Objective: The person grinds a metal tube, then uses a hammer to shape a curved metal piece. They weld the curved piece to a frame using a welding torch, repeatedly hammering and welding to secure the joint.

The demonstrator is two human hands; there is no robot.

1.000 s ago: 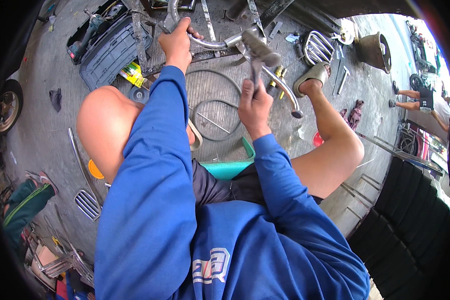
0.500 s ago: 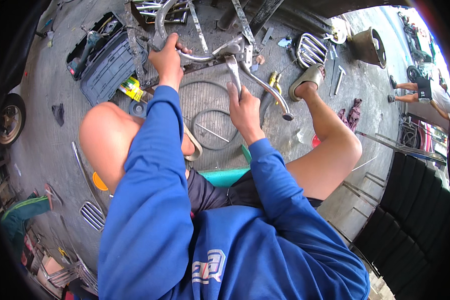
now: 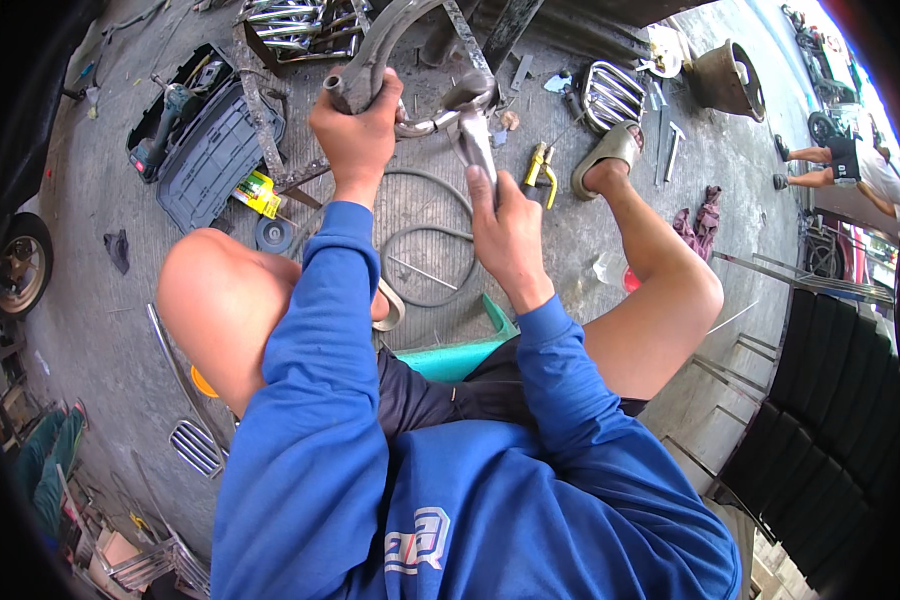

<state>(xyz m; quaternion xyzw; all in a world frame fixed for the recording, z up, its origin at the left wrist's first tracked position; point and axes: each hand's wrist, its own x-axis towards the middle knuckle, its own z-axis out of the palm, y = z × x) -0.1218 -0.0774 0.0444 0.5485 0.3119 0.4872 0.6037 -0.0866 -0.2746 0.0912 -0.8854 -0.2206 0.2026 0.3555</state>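
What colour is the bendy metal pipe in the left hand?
Silvery grey. The bent pipe in the left hand shows best in the head view.

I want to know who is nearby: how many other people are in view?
2: a person in dark shorts at the far right, and a person in green trousers at the lower left. Others may be hidden.

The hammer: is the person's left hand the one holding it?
No, the right hand holds the hammer, while the left hand is wrapped around a curved metal tube.
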